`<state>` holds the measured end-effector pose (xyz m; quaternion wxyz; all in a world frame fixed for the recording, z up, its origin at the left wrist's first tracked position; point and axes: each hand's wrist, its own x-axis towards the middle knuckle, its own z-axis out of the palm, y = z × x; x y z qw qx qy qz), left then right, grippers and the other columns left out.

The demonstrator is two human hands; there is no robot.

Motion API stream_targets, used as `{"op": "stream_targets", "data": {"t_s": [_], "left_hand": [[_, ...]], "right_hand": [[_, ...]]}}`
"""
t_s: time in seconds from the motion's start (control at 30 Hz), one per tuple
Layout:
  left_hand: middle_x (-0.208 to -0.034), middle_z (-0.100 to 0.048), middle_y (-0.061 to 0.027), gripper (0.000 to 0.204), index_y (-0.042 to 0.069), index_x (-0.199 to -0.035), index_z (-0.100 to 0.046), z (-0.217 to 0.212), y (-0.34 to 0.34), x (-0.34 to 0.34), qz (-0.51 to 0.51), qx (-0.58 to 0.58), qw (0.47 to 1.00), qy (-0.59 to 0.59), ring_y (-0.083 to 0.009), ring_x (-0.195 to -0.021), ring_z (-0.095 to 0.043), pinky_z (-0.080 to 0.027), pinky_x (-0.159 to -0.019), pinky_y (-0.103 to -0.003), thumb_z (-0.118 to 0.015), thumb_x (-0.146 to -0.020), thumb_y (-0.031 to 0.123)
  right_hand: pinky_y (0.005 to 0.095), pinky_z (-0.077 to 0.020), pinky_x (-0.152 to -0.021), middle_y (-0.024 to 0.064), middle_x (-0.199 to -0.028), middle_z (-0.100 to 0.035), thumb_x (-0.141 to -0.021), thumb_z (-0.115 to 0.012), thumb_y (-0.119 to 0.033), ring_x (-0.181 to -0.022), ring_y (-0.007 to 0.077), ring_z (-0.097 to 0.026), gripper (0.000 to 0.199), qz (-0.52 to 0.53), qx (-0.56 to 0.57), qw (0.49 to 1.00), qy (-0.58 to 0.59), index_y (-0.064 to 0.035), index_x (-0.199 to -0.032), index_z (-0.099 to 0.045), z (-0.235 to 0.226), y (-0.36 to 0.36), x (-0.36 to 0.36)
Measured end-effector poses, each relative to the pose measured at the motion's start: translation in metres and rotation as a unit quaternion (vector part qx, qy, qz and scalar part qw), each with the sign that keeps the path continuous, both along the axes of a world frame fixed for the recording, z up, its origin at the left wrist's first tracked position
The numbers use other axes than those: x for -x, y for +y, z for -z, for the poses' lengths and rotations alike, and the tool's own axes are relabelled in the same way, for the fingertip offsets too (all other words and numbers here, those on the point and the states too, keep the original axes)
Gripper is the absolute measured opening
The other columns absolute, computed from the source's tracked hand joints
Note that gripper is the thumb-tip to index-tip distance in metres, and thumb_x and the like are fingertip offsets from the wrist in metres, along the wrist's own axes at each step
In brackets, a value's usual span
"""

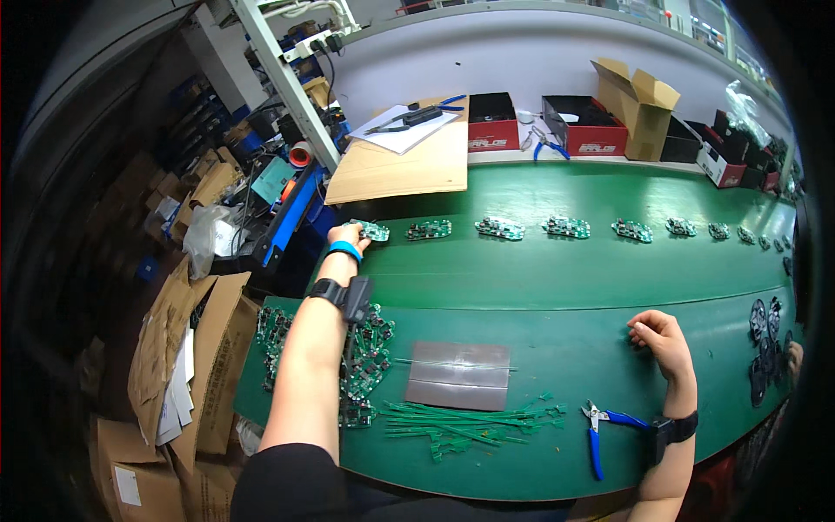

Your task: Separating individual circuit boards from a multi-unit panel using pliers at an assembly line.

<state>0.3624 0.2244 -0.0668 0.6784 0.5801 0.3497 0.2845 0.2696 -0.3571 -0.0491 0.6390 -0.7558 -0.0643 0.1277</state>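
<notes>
Clock directions taken from the grey pad. Left hand is reaching out at 11 o'clock, gripping a green circuit board by its left end; that board is sitting at the left end of the row of boards, which is stretching from 11 round to 2 o'clock on the green table. Right hand is hovering or resting at 3 o'clock (contact unclear), fingers curling in loosely, nothing visible in them; can't tell if fully closed. Blue-handled cutters are lying at 4 o'clock, near the right wrist, jaws standing apart. Loose green strips are lying in a heap at 6 o'clock, and one thin strip is crossing the pad. More boards are piling up at 9 to 10 o'clock, left forearm partly covering them. Black parts are lying at 3 o'clock, far edge. Cardboard sheet is lying near 12.
</notes>
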Motion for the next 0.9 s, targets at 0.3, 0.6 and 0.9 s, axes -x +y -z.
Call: {"op": "stream_targets", "data": {"t_s": [0.3, 0.6, 0.9], "left_hand": [[-0.117, -0.055, -0.0200, 0.045, -0.004, -0.115, -0.054, -0.007, 0.013, 0.010, -0.048, -0.223, 0.932, 0.280, -0.0288, -0.106, -0.055, -0.044, -0.087, -0.041, -0.060, -0.080, 0.023], [-0.118, -0.053, -0.0155, 0.037, -0.001, -0.113, -0.056, -0.068, -0.164, 0.217, 0.590, -0.454, 0.668, -0.003, -0.0281, -0.107, -0.051, -0.041, -0.092, -0.040, -0.059, -0.086, 0.024], [-0.139, -0.032, -0.0217, 0.077, 0.003, -0.132, -0.037, -0.010, -0.235, 0.297, 0.467, -0.636, 0.614, 0.027, -0.0377, -0.131, -0.028, -0.023, -0.106, -0.049, -0.065, -0.075, 0.046]], "right_hand": [[0.0208, -0.0438, -0.065, 0.0020, -0.077, -0.060, -0.085, -0.057, -0.010, -0.069, 0.0074, -0.053, 0.013, -0.051, 0.020, 0.999, -0.003, 0.0006, -0.093, -0.061, -0.005, 0.002, 0.006], [0.0408, -0.0391, -0.090, 0.0174, -0.110, -0.048, -0.059, -0.079, -0.031, -0.105, 0.0333, -0.044, 0.081, -0.120, 0.412, 0.871, -0.241, -0.0030, -0.127, -0.045, -0.053, 0.027, 0.102], [0.0404, -0.0344, -0.093, 0.0175, -0.112, -0.050, -0.063, -0.064, -0.014, -0.106, 0.0332, -0.043, 0.066, 0.004, 0.433, 0.868, -0.244, 0.0031, -0.123, -0.045, -0.009, 0.018, 0.164]]}}
